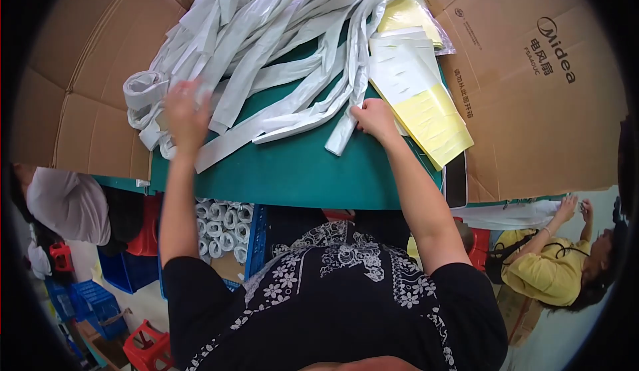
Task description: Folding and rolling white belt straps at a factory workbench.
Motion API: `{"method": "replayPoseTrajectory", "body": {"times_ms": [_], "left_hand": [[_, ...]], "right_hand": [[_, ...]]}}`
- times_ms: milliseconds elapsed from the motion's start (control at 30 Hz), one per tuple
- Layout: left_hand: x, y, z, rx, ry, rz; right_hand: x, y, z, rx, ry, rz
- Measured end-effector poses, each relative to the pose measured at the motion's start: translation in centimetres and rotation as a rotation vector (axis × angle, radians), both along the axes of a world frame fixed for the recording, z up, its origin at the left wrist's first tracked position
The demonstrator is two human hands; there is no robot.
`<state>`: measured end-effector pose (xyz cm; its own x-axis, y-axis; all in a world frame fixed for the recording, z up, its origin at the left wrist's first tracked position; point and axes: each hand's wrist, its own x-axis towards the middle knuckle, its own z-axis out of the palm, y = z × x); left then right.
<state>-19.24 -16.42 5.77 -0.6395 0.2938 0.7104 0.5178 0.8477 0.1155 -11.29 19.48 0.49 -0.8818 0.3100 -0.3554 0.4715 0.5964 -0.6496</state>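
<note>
A large heap of long white strips (279, 11) of thin, sheet-like material spreads over a green table (286, 178). My right hand (374, 116) is closed, its fingers pinching the edge of a flattened white strip (343, 131) near that strip's loose end. At the left of the heap, my left hand (188, 114) is smeared by motion, so its fingers cannot be made out. Coiled white rolls (145, 91) lie beside it; whether it touches them is unclear.
Brown cardboard boxes (532, 104) stand at both sides of the table. Yellow-and-white sheets (426, 98) lie right of the heap. Below the table edge, a blue crate (256, 241) holds several white rolls (216, 228). Another person in yellow (542, 268) works at the right.
</note>
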Motion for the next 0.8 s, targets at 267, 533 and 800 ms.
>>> {"method": "replayPoseTrajectory", "body": {"times_ms": [267,533,800], "left_hand": [[15.3,16.1,-3.6,0.637,-0.759,-0.603],[18.2,18.9,-3.9,1.453,-1.421,-0.374],[16.9,17.9,-8.1,2.015,-2.322,-0.954]], "right_hand": [[4.1,2.1,0.5,-0.921,0.004,-0.194],[6.3,0.6,-0.3,-0.993,0.179,-0.290],[5.6,0.9,-3.9,-1.850,0.159,-0.297]]}}
